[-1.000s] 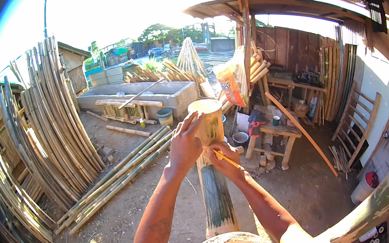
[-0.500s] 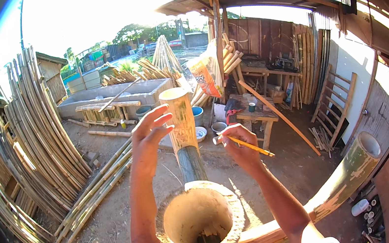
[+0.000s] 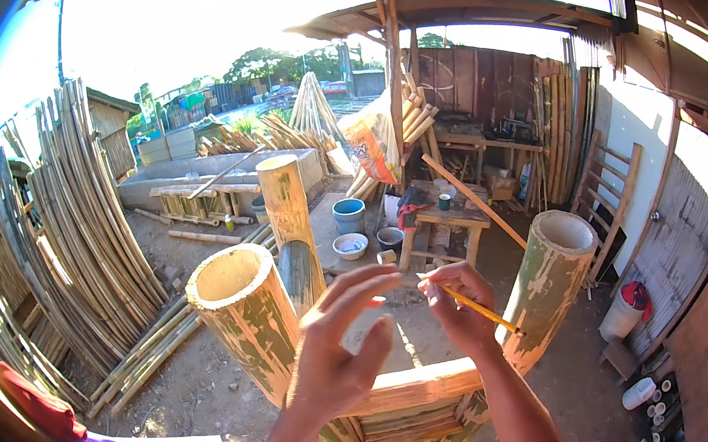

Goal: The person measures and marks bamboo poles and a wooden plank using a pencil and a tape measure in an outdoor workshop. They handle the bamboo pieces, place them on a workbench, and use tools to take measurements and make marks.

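"Yellow pencil [image 3: 486, 313]: where is it exactly?"

"In the right hand [image 3: 463, 303], pinched between thumb and fingers, above the bamboo crosspiece [image 3: 422, 385]. Its long end slants toward the right bamboo tube [image 3: 553, 274]."

"Touching that tube?"

"I can't tell; they only overlap in view. Nor can I tell which end is sharpened."

"And the left hand [image 3: 345, 349]?"

"Spread, thumb well apart from curved fingers, gripping nothing, to the right of the left bamboo tube [image 3: 245, 313]."

"What makes for good pencil handling here?"

"I'd pinch lightly near the point, rest the little finger on the bamboo, and brace the spare palm against its curved wall."
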Motion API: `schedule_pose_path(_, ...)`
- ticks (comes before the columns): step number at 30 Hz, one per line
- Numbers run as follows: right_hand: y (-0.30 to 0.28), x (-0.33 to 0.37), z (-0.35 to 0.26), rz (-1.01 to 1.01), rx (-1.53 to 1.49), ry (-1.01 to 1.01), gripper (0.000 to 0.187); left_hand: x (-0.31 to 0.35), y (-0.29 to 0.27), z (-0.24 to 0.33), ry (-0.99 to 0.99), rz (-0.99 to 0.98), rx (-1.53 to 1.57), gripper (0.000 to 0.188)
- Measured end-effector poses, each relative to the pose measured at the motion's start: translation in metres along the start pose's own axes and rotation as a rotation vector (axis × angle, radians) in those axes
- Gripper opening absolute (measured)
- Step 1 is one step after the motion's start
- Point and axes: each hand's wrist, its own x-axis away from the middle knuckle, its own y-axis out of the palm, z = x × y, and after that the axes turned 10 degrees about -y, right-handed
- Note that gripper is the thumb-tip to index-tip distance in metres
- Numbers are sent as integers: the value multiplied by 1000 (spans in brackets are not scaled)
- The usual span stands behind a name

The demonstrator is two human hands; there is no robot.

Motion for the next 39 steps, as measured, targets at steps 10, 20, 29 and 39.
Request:
schedule_pose_path(10, -7, 3, -20, 87, 97, 65, 9, 25, -93, 8, 284, 180, -111, 27)
schedule_pose_path(20, 119, -16, 13, 183, 131, -71, 10, -140, -175, -129, -21, -244, 305, 29)
schedule_pose_path(29, 30, 7, -9, 553, 695, -14, 7, -177, 39, -176, 297, -991, 382, 54)
schedule_pose_path(39, -34, -14, -48, 578, 1141, -97, 9, -167, 133, -139, 737, -801, 396, 74)
